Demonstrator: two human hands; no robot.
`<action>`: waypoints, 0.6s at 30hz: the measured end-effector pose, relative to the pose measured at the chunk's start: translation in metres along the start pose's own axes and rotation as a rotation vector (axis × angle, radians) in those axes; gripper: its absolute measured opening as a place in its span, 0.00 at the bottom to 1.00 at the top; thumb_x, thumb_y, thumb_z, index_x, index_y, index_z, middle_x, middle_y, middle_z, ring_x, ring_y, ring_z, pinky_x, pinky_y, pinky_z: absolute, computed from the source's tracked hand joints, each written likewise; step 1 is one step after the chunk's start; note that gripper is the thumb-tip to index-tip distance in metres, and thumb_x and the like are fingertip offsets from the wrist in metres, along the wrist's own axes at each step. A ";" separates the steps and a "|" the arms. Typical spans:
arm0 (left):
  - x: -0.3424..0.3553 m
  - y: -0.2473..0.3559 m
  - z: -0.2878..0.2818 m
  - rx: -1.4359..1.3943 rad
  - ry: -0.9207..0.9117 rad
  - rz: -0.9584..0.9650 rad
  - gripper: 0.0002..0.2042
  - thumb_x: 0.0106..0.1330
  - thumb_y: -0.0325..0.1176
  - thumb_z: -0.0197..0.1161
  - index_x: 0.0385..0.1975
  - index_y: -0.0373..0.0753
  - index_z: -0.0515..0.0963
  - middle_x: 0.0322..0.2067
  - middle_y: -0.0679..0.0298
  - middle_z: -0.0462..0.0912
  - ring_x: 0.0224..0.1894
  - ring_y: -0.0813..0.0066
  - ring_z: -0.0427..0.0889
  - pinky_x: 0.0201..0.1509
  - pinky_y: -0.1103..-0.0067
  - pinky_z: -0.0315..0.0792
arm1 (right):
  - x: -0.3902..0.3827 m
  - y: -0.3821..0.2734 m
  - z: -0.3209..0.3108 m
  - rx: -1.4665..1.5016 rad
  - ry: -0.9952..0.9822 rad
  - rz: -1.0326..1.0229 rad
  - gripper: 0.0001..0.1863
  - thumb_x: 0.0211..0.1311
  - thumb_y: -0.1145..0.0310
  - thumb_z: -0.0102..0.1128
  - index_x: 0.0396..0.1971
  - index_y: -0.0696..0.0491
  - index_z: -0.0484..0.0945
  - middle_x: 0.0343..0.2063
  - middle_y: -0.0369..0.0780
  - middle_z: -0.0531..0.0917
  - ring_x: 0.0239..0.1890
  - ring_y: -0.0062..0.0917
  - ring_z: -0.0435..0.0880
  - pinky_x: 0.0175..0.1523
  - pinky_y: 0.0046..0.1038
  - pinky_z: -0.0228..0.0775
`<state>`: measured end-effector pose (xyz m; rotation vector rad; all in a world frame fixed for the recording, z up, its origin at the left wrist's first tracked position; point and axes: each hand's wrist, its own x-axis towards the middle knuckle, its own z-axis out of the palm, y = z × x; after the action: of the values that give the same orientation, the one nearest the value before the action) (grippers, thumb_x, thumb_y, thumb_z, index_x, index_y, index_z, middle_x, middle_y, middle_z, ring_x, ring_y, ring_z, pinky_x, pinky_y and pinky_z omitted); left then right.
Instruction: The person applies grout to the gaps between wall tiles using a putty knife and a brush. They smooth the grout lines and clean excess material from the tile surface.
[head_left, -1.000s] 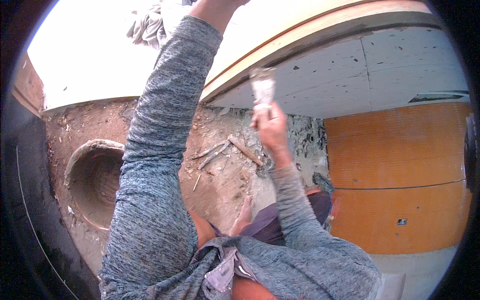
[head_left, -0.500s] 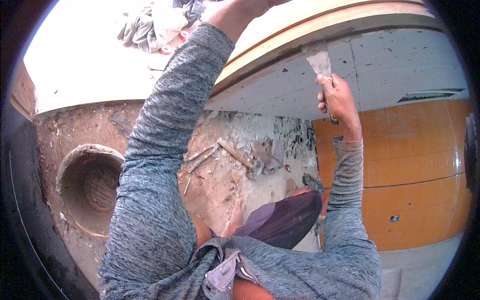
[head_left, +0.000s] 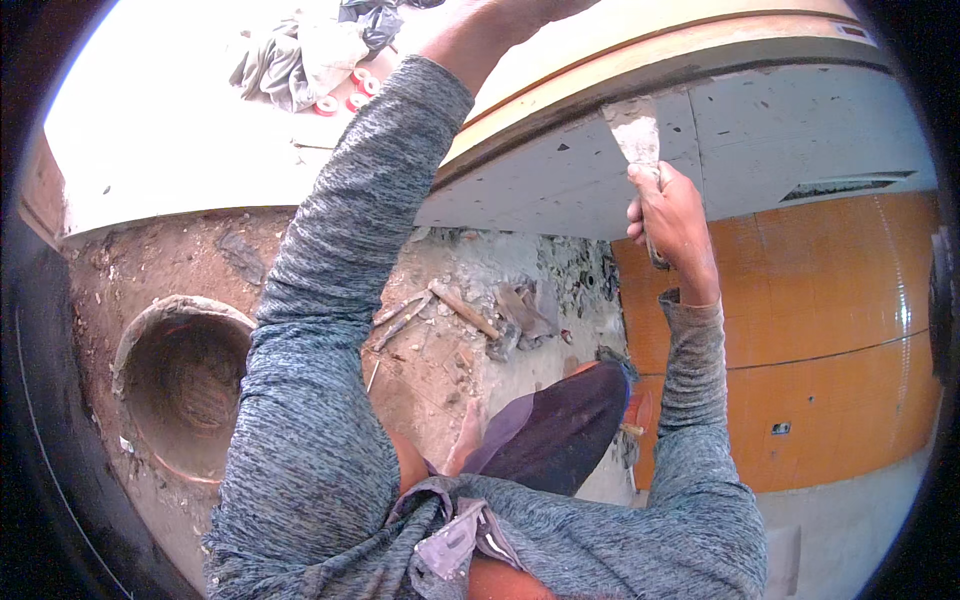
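Right hand [head_left: 672, 208] gripping a scraper [head_left: 634, 132], we seemingly dress the grey edge [head_left: 740, 62], needing steady strokes next; left hand [head_left: 515, 22]: we cannot tell.

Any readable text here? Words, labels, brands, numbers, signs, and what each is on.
None that can be read.
Red-and-white round items: too small to make out print.
Scraper in the right hand: blade smeared, no lettering visible.
Small rectangle on the orange panel: too small to tell.
Small patch, upper right: too small to tell.
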<state>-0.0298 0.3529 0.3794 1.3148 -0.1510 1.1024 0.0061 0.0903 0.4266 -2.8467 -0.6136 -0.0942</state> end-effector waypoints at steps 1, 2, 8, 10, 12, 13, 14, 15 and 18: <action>-0.004 0.006 -0.003 -0.030 -0.018 -0.028 0.13 0.72 0.37 0.59 0.44 0.34 0.85 0.41 0.55 0.86 0.43 0.71 0.84 0.48 0.72 0.77 | 0.003 -0.002 0.001 0.007 -0.011 -0.001 0.18 0.74 0.56 0.53 0.38 0.59 0.76 0.18 0.38 0.81 0.16 0.21 0.81 0.22 0.27 0.72; -0.013 0.018 -0.006 -0.075 -0.041 -0.057 0.14 0.72 0.37 0.59 0.44 0.35 0.85 0.42 0.54 0.86 0.44 0.71 0.83 0.48 0.72 0.77 | 0.004 0.000 0.000 -0.003 -0.001 0.003 0.18 0.74 0.56 0.53 0.37 0.59 0.76 0.18 0.38 0.81 0.16 0.21 0.81 0.22 0.27 0.72; -0.027 0.039 -0.013 -0.023 -0.005 -0.114 0.16 0.71 0.39 0.60 0.49 0.36 0.84 0.48 0.53 0.85 0.49 0.67 0.83 0.53 0.69 0.77 | 0.013 0.005 -0.004 -0.086 0.071 -0.056 0.18 0.73 0.56 0.55 0.35 0.59 0.77 0.18 0.39 0.81 0.16 0.22 0.82 0.22 0.28 0.73; -0.018 0.027 -0.019 0.079 -0.039 0.015 0.17 0.71 0.40 0.61 0.51 0.35 0.83 0.49 0.53 0.85 0.51 0.65 0.82 0.55 0.68 0.76 | 0.019 -0.002 -0.010 -0.176 0.131 -0.115 0.19 0.73 0.56 0.56 0.34 0.59 0.77 0.18 0.39 0.81 0.16 0.22 0.82 0.22 0.28 0.74; -0.001 -0.009 -0.002 0.164 -0.063 0.104 0.18 0.70 0.40 0.61 0.53 0.34 0.82 0.51 0.51 0.84 0.53 0.63 0.81 0.58 0.68 0.75 | 0.018 0.003 -0.016 -0.171 0.112 -0.057 0.18 0.72 0.56 0.56 0.36 0.59 0.77 0.18 0.40 0.81 0.15 0.22 0.82 0.21 0.29 0.74; 0.000 -0.009 0.004 0.147 -0.071 0.090 0.19 0.70 0.40 0.62 0.54 0.33 0.81 0.52 0.50 0.83 0.55 0.62 0.81 0.59 0.67 0.74 | 0.015 0.003 -0.022 -0.166 0.104 -0.033 0.18 0.72 0.56 0.57 0.36 0.59 0.77 0.18 0.40 0.81 0.15 0.23 0.82 0.21 0.29 0.74; -0.014 0.016 -0.003 0.019 -0.067 -0.048 0.20 0.70 0.40 0.62 0.55 0.32 0.80 0.53 0.50 0.82 0.56 0.61 0.80 0.61 0.67 0.74 | 0.015 0.002 -0.026 -0.155 0.124 -0.028 0.18 0.72 0.56 0.57 0.37 0.59 0.77 0.18 0.40 0.81 0.15 0.22 0.82 0.21 0.29 0.73; -0.021 0.030 -0.006 -0.110 -0.063 -0.187 0.21 0.70 0.40 0.62 0.56 0.31 0.79 0.55 0.49 0.82 0.58 0.60 0.80 0.63 0.67 0.73 | 0.015 0.002 -0.031 -0.144 0.145 -0.022 0.17 0.72 0.57 0.57 0.38 0.59 0.77 0.18 0.40 0.81 0.16 0.22 0.82 0.21 0.28 0.73; -0.019 0.036 -0.007 -0.090 0.038 -0.232 0.24 0.70 0.41 0.62 0.59 0.29 0.75 0.57 0.47 0.79 0.60 0.58 0.78 0.65 0.64 0.72 | 0.017 -0.008 -0.051 -0.056 0.162 -0.012 0.15 0.73 0.58 0.56 0.41 0.57 0.77 0.19 0.38 0.81 0.15 0.20 0.80 0.19 0.26 0.72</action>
<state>-0.0690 0.3430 0.3896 1.1976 -0.0189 0.9124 0.0176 0.0918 0.4800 -2.8525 -0.6022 -0.3450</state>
